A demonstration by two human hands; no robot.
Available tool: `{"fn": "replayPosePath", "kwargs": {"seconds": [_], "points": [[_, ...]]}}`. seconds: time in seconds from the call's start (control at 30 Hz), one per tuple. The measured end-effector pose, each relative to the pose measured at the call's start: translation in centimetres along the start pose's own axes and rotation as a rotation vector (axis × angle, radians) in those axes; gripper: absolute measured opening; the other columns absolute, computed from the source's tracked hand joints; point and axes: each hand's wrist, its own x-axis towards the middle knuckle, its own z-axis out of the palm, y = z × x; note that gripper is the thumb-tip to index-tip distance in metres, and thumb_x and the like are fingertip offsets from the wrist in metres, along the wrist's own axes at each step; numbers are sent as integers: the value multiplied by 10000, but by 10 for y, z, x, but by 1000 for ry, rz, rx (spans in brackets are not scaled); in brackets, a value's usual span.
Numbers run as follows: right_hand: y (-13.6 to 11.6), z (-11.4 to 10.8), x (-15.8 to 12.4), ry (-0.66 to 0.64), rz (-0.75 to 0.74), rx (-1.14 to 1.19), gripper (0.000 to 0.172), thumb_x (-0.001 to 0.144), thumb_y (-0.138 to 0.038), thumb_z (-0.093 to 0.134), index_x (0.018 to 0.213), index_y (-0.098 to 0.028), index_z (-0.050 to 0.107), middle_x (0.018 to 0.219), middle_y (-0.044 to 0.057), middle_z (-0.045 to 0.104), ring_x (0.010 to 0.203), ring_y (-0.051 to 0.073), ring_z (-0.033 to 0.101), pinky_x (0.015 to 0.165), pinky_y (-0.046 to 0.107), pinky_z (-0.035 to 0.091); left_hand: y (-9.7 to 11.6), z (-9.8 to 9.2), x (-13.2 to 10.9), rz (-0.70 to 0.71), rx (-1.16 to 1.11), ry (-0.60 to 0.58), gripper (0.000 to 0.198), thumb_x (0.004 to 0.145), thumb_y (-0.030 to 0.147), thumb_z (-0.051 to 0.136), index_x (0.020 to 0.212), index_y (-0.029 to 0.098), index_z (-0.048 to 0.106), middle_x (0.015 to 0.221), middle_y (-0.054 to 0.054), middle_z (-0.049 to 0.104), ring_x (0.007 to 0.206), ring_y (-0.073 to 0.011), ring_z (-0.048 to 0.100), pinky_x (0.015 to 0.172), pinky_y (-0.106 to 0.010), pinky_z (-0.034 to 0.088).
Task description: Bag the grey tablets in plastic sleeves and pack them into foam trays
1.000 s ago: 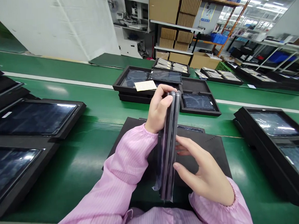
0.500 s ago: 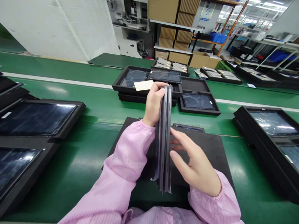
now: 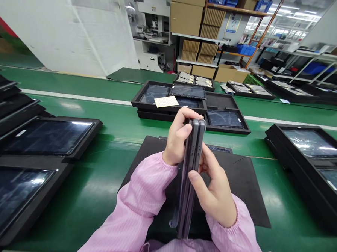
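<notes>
I hold two thin dark grey tablets (image 3: 191, 166) pressed together on edge, upright in front of me. My left hand (image 3: 178, 137) grips their upper end, fingers curled over the top. My right hand (image 3: 213, 191) clasps their right side lower down, thumb on the near edge and fingers behind. Clear film hangs off the lower left edge. Under them lies a black foam mat (image 3: 239, 186) on the green belt, with another tablet (image 3: 220, 149) lying partly hidden behind my hands.
Black trays with tablets (image 3: 44, 136) line the left side, and more trays (image 3: 313, 148) stand at the right. A stack of trays (image 3: 169, 99) with a pale label sheet (image 3: 166, 101) sits across the belt. Shelves with cardboard boxes (image 3: 197, 30) stand behind.
My right hand has slid up and closed around the tablets' side. The pair has tilted slightly, and the view has shifted a little.
</notes>
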Motion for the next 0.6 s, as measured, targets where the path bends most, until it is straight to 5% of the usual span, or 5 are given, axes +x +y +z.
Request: {"fn": "replayPosePath", "kwargs": {"seconds": [0.3, 0.4, 0.5, 0.6], "points": [[-8, 7, -5, 60, -55, -163, 565, 1014, -352, 470, 1544, -178, 379, 1076, 133, 730, 770, 249, 724, 669, 376, 644, 4, 2, -10, 53, 44, 17, 312, 941, 454, 464, 910, 252, 700, 919, -54, 699, 861, -233, 633, 817, -385, 530], [-11, 11, -6, 122, -76, -213, 632, 929, -315, 580, 1521, -190, 397, 1151, 151, 726, 771, 258, 737, 654, 377, 653, 0, -2, -21, 36, 160, 243, 294, 934, 449, 472, 947, 255, 692, 1101, -67, 707, 1122, -259, 630, 971, -400, 509], [-12, 16, -13, 126, -98, -207, 661, 865, -235, 597, 1499, -198, 410, 947, 88, 749, 575, 203, 679, 534, 318, 620, -13, -12, -30, -227, 152, 411, 269, 912, 499, 575, 963, 252, 668, 1102, -61, 712, 1144, -244, 648, 913, -353, 528], [-14, 27, -26, 189, -121, -149, 681, 819, -226, 595, 1476, -211, 415, 783, 32, 708, 465, 179, 607, 409, 284, 538, -23, -21, -27, -552, -4, 206, 540, 857, 731, 570, 741, 205, 614, 689, -37, 650, 677, -199, 657, 598, -306, 501]]}}
